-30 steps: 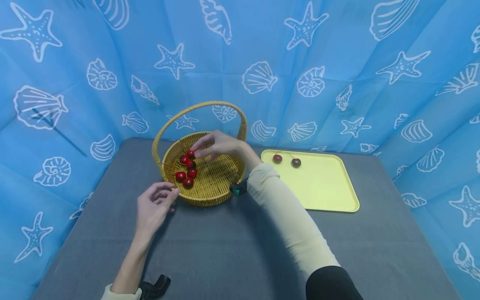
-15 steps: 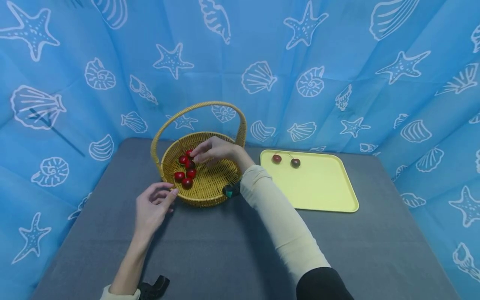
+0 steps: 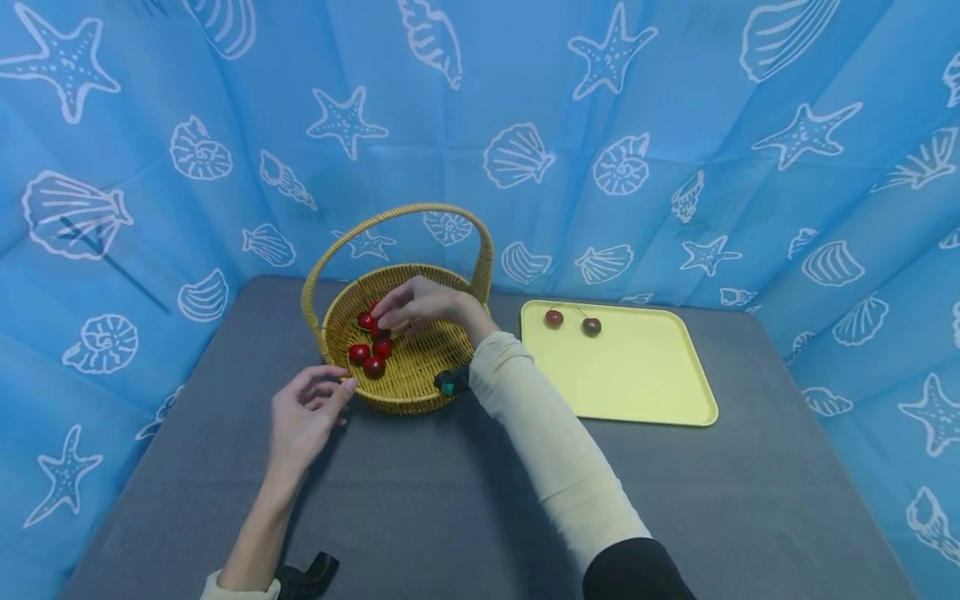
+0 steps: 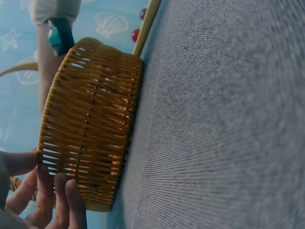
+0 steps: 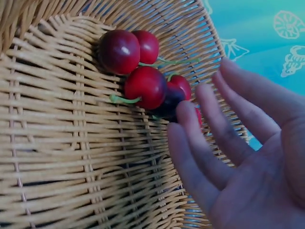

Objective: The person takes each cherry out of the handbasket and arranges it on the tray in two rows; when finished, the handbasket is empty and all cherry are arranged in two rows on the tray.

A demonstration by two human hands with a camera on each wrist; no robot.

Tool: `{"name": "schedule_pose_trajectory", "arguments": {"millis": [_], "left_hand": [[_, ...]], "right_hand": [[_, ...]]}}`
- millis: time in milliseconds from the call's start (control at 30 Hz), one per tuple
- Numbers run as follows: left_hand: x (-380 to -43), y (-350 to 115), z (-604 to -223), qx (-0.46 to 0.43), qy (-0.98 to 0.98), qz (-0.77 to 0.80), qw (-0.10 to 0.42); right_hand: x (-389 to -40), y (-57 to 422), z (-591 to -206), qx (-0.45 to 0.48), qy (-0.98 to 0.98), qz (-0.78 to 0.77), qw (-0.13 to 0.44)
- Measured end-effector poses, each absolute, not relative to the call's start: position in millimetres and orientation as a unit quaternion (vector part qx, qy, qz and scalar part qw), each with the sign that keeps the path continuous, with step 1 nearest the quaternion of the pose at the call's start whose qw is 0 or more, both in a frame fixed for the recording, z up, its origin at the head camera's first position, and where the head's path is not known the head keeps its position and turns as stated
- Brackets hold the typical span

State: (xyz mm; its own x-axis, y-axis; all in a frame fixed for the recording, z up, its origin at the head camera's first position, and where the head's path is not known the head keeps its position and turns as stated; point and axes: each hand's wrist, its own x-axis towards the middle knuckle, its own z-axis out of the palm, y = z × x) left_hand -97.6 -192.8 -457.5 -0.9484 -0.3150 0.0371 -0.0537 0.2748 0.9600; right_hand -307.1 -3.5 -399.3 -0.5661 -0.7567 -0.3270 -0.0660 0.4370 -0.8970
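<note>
A round wicker basket (image 3: 431, 362) with a tall arched handle stands at the back of the table. Several red and dark red cherries (image 3: 374, 367) lie together on its left side, some with green stems (image 5: 125, 99) in the right wrist view. My left hand (image 3: 306, 417) grips the basket's near left rim, thumb on the rim and fingers against the outer wall (image 4: 88, 114). Inside the basket, my right hand (image 3: 423, 304) hovers over the farther cherries with fingers loosely extended. No cherry shows in its grasp; its fingers (image 5: 188, 124) partly cover the farthest ones.
A yellow tray (image 3: 637, 375) lies to the right of the basket, with two cherries, a red one (image 3: 553, 319) and a darker one (image 3: 592, 327), near its back left corner. Grey cloth (image 3: 420, 508) covers the table. A blue shell-patterned curtain (image 3: 450, 108) hangs behind.
My right hand has shifted a little left and nearer over the cherries, covering more of the farthest one. My left hand stays on the basket rim.
</note>
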Motion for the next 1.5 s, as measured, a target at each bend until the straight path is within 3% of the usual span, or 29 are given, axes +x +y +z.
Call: {"name": "schedule_pose_trajectory", "arguments": {"millis": [467, 933, 1500], "left_hand": [[-97, -191, -459, 0.111, -0.797, -0.582, 0.122], [-98, -194, -458, 0.112, -0.789, -0.594, 0.111], [-98, -193, -458, 0.111, -0.788, -0.595, 0.115]], "right_hand": [[-298, -1, -409, -0.263, 0.771, -0.411, 0.409], [-292, -2, -410, -0.245, 0.713, -0.445, 0.483], [-293, -1, -411, -0.220, 0.690, -0.482, 0.493]]}}
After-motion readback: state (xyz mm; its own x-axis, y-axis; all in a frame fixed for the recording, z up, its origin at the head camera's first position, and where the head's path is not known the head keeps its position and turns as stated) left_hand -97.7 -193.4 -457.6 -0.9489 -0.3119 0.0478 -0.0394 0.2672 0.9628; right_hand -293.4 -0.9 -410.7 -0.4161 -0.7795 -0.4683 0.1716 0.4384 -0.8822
